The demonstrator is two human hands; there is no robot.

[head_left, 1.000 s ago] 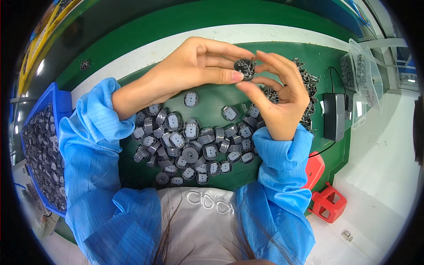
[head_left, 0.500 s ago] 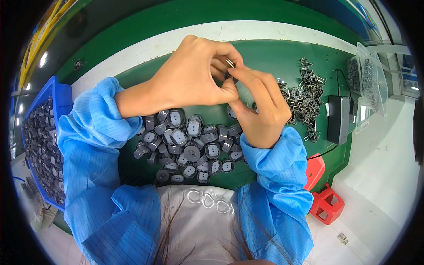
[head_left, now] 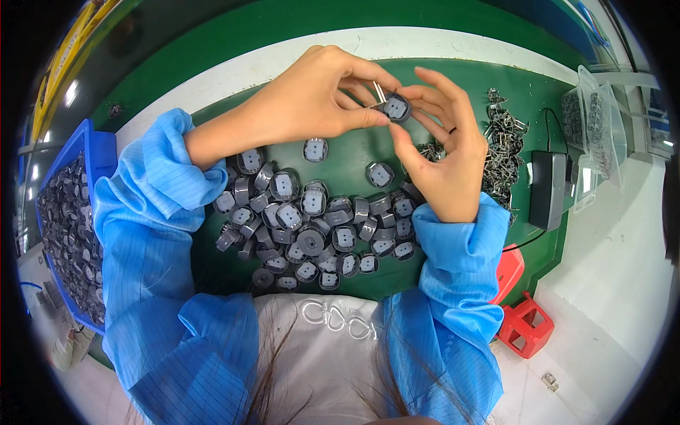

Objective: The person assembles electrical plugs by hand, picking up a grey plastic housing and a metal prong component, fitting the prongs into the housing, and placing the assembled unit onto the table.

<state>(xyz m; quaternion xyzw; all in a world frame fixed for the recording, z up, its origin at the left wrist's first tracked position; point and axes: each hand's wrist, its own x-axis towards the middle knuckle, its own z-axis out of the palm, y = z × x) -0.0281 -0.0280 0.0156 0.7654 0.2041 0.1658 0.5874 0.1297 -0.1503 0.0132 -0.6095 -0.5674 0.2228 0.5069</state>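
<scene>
Small grey round part [head_left: 396, 108] pinched between fingertips of left hand [head_left: 304, 106] and right hand [head_left: 443, 159], both closed on it, above far middle of green mat [head_left: 340, 163]. Nearer: loose grey parts [head_left: 319, 227]. Right: metal clips [head_left: 504, 149]. Far left: blue bin [head_left: 95, 152].

A blue plastic bin [head_left: 99, 159] filled with dark grey round parts sits at nine o'clock, beside the green work mat [head_left: 453, 276]. A black rectangular box [head_left: 548, 190] with a thin cable lies at three o'clock, just beside a tangle of small metal clips [head_left: 504, 145]. Clear plastic bags [head_left: 598, 120] holding small dark parts lie at two o'clock. Two red plastic stools [head_left: 525, 326] stand on the pale floor at four o'clock.
</scene>
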